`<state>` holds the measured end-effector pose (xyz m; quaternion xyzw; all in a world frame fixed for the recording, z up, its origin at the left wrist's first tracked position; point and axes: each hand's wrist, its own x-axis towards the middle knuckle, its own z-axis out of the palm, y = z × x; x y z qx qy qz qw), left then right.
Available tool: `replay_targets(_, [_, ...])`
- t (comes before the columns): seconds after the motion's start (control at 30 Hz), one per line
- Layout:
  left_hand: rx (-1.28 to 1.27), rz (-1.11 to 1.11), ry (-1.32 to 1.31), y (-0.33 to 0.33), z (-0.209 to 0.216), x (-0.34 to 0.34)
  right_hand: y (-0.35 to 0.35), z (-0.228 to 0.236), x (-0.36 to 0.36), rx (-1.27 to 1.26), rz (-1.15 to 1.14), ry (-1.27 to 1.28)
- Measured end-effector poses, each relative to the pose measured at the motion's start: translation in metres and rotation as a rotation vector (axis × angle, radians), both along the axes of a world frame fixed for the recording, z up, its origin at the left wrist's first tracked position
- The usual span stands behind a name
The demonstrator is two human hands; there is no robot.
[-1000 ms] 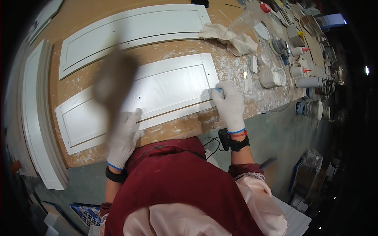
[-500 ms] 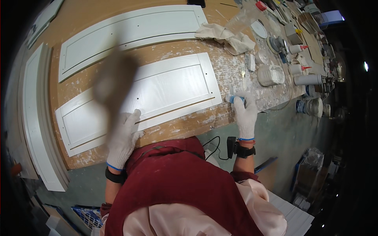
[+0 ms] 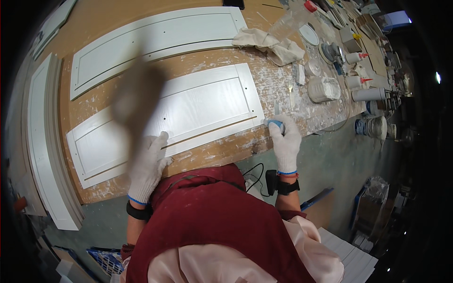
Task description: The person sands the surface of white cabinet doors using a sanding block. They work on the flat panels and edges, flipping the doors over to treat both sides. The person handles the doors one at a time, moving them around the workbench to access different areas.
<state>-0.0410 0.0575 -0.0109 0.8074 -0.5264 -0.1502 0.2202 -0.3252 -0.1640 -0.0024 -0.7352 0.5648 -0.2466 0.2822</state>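
Putty knife, blue handle, blade pointing away from the person, sits at the right end of the near white door panel on the table. Right hand, gloved, fingers closed around the handle. Left hand, gloved, fingers spread flat on the panel's near edge.

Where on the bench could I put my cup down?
Bare brown board shows above the far white panel, and a speckled strip runs between the near white panel and the bench edge. The right end, around the tub and bottles, is crowded.
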Motion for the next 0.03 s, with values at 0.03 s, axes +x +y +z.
replay_targets(0.03, [-0.023,-0.024,-0.03,-0.0003,0.0044,-0.0005,0.0028,0.0049,0.0047,0.02,-0.02,0.033])
